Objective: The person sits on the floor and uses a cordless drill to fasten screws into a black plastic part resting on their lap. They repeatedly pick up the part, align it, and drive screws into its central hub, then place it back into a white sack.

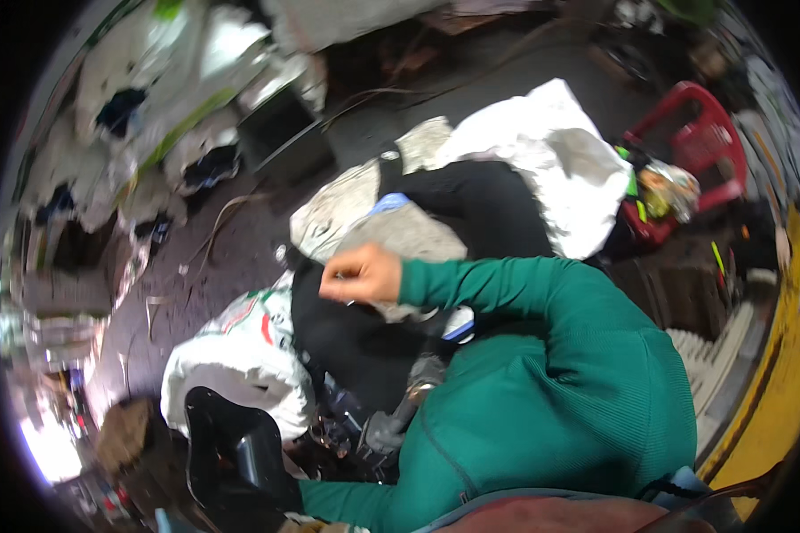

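My right hand (362,274) reaches across from the right in a green sleeve (507,289). Its fingers are curled closed, and whatever may be in them is too small or blurred to make out. Just beyond it lies a grey cloth (409,233) with a small light-blue patch (388,204). Black cloth (356,333) spreads beneath and to either side of the hand. My left sleeve (347,502) runs along the lower edge toward a black plastic tray-like part (240,453); the left hand itself is hidden there.
An open white sack (240,360) stands at the left, and another white sack (542,151) lies beyond the black cloth. A red plastic chair (707,142) holds a plastic bag (669,191) at the right. Farther off are a dark box (284,133), loose cords and bundled sacks.
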`<state>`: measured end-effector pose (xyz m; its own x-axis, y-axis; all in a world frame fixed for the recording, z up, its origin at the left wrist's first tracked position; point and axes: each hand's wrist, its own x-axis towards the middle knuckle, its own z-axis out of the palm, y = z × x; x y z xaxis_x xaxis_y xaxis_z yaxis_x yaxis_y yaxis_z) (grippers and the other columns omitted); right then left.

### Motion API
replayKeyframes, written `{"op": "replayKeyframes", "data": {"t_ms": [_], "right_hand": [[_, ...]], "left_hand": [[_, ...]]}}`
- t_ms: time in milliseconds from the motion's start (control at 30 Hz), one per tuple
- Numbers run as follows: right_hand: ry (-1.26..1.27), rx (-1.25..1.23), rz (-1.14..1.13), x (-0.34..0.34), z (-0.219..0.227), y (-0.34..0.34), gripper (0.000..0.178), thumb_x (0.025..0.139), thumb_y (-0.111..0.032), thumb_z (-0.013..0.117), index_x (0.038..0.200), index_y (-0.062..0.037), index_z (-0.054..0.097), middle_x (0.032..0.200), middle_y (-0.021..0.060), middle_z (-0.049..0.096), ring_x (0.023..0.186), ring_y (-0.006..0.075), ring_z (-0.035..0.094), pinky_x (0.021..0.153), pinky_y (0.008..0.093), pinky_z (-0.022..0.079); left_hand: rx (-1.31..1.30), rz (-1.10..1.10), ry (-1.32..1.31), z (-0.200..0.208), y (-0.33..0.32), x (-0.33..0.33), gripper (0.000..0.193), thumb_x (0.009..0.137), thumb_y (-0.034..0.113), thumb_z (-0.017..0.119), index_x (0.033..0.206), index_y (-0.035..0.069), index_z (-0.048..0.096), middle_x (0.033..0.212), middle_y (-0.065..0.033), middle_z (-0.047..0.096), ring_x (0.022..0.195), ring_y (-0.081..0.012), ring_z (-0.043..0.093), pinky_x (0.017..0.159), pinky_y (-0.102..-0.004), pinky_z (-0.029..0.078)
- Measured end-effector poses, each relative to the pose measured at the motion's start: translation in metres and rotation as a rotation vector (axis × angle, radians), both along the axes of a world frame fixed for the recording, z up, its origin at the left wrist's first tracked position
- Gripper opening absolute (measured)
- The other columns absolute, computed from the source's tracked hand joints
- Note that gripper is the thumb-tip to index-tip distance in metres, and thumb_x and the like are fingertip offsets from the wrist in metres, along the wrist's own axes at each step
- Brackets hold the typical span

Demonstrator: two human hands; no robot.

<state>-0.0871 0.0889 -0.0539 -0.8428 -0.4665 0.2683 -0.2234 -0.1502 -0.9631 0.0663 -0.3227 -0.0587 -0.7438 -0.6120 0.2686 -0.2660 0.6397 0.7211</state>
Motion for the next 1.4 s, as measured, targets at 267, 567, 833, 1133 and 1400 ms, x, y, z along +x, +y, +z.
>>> {"op": "replayKeyframes", "data": {"t_ms": [267,567,833,1133,1400], "right_hand": [[-0.061,0.491,-1.201,-0.017,-0.011,0.348,0.024,0.082,-0.023,0.058,0.068,-0.0048,0.063,0.06,0.0066,0.059,0.061,0.0144,0.058,0.06,0.0284,0.046],[-0.293,1.185,-1.028,0.003,-0.252,0.394,0.029,0.08,-0.033,0.06,0.085,-0.005,0.067,0.087,0.018,0.066,0.079,0.0367,0.061,0.076,0.042,0.048],[-0.449,1.402,-0.683,-0.024,-0.254,0.415,0.032,0.078,-0.035,0.062,0.091,-0.0056,0.067,0.093,0.0189,0.065,0.088,0.0372,0.06,0.08,0.042,0.047],[-0.266,1.42,-0.85,0.0,-0.127,0.424,0.041,0.075,-0.04,0.068,0.095,-0.0039,0.066,0.097,0.0195,0.065,0.096,0.0357,0.061,0.082,0.0419,0.047],[0.169,0.562,-0.707,-0.025,0.021,0.297,0.025,0.082,-0.018,0.066,0.099,0.0001,0.066,0.073,0.0086,0.065,0.061,0.0083,0.058,0.055,0.0251,0.045]], "left_hand": [[0.134,-0.922,0.017,-0.03,0.231,-0.137,0.017,0.084,0.013,0.063,0.089,-0.003,0.063,0.108,-0.0147,0.062,0.096,-0.0219,0.06,0.08,-0.0302,0.046],[-0.413,-0.945,-0.438,-0.141,0.325,-0.17,0.025,0.08,0.025,0.065,0.102,0.012,0.065,0.126,-0.0068,0.052,0.1,-0.0308,0.059,0.082,-0.0408,0.049],[-0.078,-0.749,-0.194,-0.096,0.31,-0.099,0.028,0.078,0.011,0.068,0.106,0.008,0.063,0.113,-0.012,0.059,0.088,-0.0232,0.064,0.074,-0.0305,0.053],[0.054,-0.678,-0.136,-0.066,0.29,-0.071,0.026,0.082,0.014,0.065,0.106,0.005,0.062,0.091,-0.0102,0.064,0.073,-0.0201,0.064,0.065,-0.0291,0.05],[0.104,-0.739,-0.128,-0.061,0.293,-0.066,0.029,0.08,0.013,0.066,0.108,0.005,0.061,0.092,-0.0098,0.065,0.071,-0.0172,0.063,0.063,-0.0276,0.05]]}}
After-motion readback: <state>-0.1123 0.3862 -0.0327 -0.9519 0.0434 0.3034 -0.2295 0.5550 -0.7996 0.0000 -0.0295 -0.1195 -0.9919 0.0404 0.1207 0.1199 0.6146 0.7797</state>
